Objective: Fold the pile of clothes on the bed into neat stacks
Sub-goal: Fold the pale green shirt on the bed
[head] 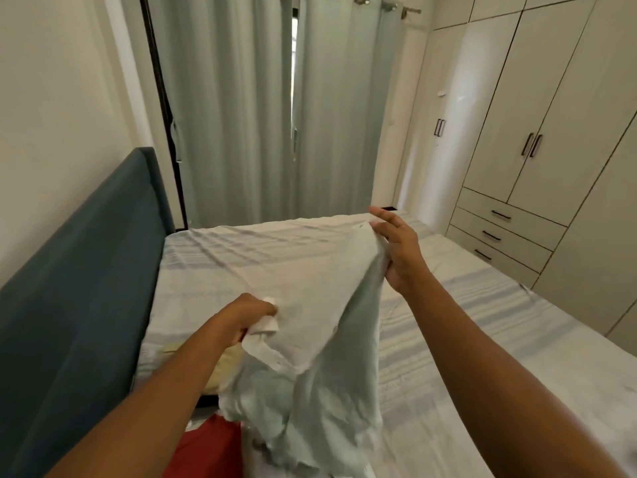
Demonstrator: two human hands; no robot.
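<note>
**Stretch the garment level before you fold it**

Head view: your left hand [256, 313] is clenched on the near edge of the pale garment [310, 305], which hangs over the bed [482, 322] between both hands. Your right hand [400, 250] carries the far corner with fingers mostly straight; whether the thumb pinches it, I cannot tell. I think you should pull both corners level, then lay it flat.

Left hand [253, 313] gripping, right hand [398, 250] pinching
</note>
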